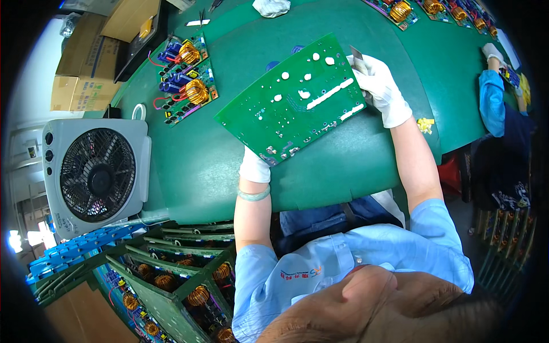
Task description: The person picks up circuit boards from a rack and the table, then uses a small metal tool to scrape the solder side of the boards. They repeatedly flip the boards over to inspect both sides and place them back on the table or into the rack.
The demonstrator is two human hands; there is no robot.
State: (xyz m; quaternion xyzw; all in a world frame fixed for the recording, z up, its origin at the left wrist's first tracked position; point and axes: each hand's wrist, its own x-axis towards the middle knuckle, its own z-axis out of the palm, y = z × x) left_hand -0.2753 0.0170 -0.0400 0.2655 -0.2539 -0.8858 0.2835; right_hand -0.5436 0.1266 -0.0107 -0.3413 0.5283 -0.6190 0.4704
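Note:
A green circuit board (291, 100) is tilted above the table, its solder side facing up with several white blobs and two white strips on it. My left hand (253, 167), in a white glove, grips the board by its lower left edge; its fingers are hidden behind the board. By the board's right edge, my white-gloved right hand (378, 86) is closed around a flat metal blade (358, 58) that points up and away. Whether this hand also touches the board, I cannot tell. Blue parts show past the board's far edge.
Two populated boards with copper coils (191, 77) lie at the left. A box fan (97, 171) and cardboard box (86, 74) stand beyond. Below are green racks of boards (171, 286). Yellow scraps (425, 125) lie at right, where a co-worker's gloved hand (492, 52) shows.

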